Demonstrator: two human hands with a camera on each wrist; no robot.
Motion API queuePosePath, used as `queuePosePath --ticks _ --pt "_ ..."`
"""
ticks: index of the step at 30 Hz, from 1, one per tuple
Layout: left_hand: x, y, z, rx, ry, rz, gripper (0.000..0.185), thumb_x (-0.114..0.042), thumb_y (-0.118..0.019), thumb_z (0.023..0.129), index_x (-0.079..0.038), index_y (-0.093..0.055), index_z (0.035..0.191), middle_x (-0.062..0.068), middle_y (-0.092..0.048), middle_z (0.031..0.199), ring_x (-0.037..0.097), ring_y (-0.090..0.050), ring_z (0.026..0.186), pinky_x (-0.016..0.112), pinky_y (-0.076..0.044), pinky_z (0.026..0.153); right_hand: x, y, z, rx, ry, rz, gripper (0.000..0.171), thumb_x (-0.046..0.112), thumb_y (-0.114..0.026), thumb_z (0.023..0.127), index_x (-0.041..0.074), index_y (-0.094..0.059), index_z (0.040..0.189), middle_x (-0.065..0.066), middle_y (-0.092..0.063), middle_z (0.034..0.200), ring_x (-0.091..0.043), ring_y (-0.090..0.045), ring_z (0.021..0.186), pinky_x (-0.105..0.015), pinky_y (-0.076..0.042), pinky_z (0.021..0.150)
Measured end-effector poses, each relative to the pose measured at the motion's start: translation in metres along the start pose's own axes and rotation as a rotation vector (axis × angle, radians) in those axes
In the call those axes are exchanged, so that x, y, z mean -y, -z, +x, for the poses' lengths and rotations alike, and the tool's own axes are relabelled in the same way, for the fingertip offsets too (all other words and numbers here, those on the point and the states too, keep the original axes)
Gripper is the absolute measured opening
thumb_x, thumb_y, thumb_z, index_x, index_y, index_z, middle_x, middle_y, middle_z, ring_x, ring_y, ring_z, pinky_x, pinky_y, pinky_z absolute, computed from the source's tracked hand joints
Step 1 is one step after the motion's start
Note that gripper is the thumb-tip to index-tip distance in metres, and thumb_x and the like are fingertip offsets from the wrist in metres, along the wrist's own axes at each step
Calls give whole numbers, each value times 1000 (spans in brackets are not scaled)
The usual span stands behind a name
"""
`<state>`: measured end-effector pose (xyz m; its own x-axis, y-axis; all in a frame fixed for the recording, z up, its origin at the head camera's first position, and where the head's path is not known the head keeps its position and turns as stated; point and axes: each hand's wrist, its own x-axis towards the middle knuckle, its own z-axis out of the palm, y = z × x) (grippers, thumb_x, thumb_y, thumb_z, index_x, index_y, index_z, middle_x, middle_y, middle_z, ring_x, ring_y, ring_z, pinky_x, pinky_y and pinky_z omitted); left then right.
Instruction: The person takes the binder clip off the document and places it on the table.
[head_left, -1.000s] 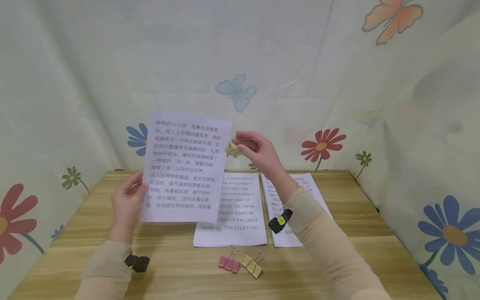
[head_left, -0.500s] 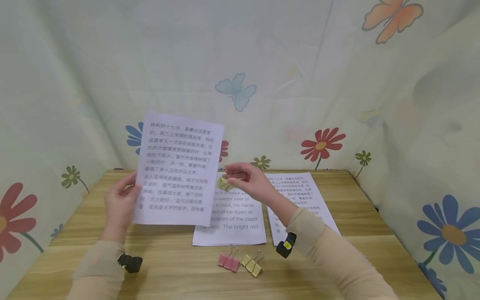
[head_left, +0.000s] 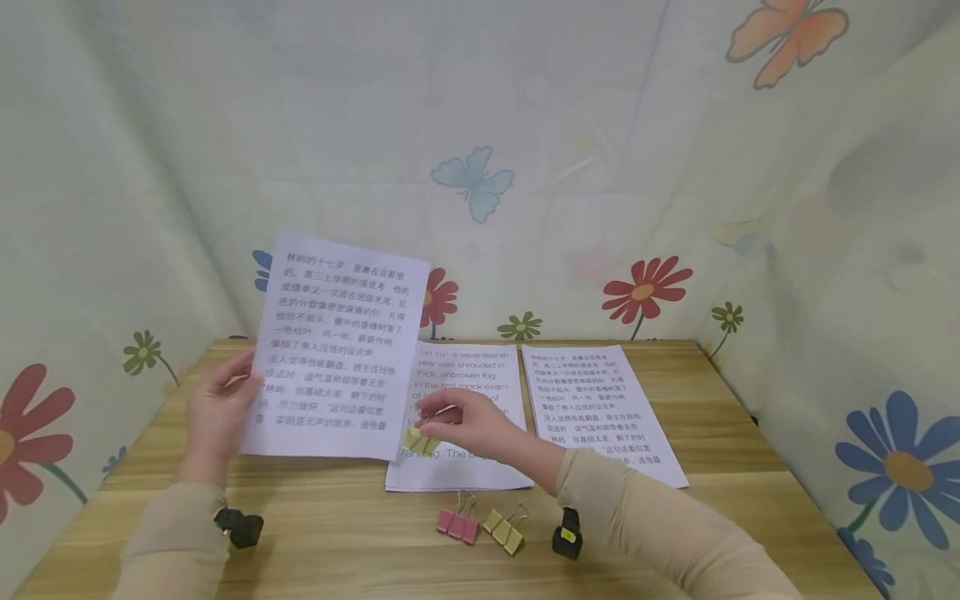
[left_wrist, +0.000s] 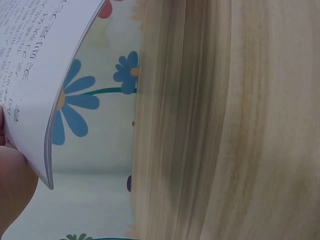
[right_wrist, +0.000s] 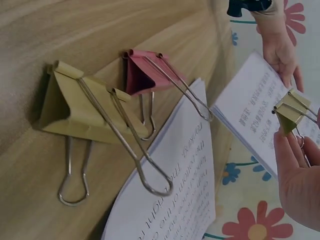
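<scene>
My left hand [head_left: 217, 412] holds a thin stack of printed sheets [head_left: 333, 346] upright by its left edge, above the wooden table [head_left: 337, 542]. In the left wrist view the stack's edge [left_wrist: 47, 140] rises just above my palm. My right hand [head_left: 465, 421] pinches a yellow binder clip [head_left: 420, 440] by its wire handles, right at the stack's lower right corner. The right wrist view shows that clip [right_wrist: 292, 116] in my fingers beside the held sheets [right_wrist: 255, 120].
Two more stacks of printed paper [head_left: 468, 417] [head_left: 600, 408] lie flat side by side on the table. A pink binder clip [head_left: 459, 525] and a yellow one [head_left: 504, 530] lie in front of them. Flower-patterned cloth [head_left: 645, 167] walls the table in.
My right hand has come down from beside the stack's top right corner to its lower right corner, carrying the yellow clip. The held stack has shifted slightly left and lower.
</scene>
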<state>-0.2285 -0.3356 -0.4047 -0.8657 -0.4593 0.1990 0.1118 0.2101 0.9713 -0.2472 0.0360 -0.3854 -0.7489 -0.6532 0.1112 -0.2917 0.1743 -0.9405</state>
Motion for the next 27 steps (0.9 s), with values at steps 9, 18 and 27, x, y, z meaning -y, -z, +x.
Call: queuePosePath --ticks 9,18,27 --pt "10 17 4 70 1 -63 41 -7 -66 95 -18 -64 134 -8 -59 106 -1 -64 85 16 -53 63 -13 -20 -5 60 -119 -2 30 8 -75 88 2 -70 116 -4 -72 103 -12 -69 90 -20 -53 75" --pt "23 30 7 116 60 141 44 -15 -61 99 -22 -56 142 -13 -54 112 1 -60 90 18 -52 66 -26 -36 -9 95 -166 -73 28 12 -77 86 1 -71 111 3 -71 95 -5 -67 83 -20 -53 77" --pt "37 41 10 165 136 250 47 -25 -59 101 -23 -50 147 2 -48 127 2 -57 89 23 -53 68 -32 -43 -7 128 -169 -149 26 19 -80 84 8 -74 107 10 -70 90 -2 -64 81 -19 -51 78"
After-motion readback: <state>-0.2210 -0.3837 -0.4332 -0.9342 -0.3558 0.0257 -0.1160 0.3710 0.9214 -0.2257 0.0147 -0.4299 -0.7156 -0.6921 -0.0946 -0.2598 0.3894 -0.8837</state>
